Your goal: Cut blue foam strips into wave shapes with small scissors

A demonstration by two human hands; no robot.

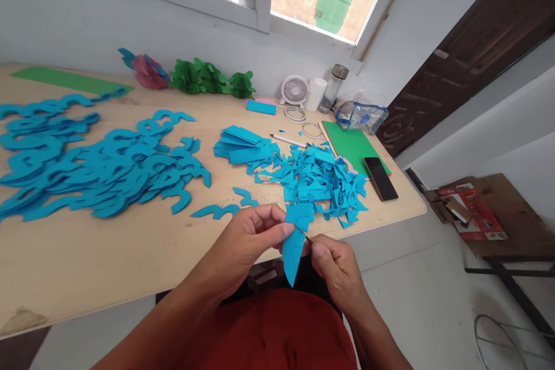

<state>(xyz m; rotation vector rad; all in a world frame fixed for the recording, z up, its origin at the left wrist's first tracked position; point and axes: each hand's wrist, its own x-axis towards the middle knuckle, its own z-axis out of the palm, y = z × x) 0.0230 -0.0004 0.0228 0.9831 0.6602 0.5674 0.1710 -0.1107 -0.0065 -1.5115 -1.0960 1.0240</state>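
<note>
Near the front edge of the table point(113, 260), a blue paper piece point(293, 254) is pinched by the left hand point(255, 232); a dark cutting tool point(308, 239), likely scissors, is gripped in the right hand point(338, 266), blade at the paper. Current piece looks partly cut. Many wavy cutouts point(97, 176) are piled at left, seemingly done. Scraps point(314, 182) are heaped ahead. Beside them, stacked blue strips point(243, 137) look uncut, probably remaining.

the lone head-worn view faces forward and down, close over the table point(130, 254).
</note>
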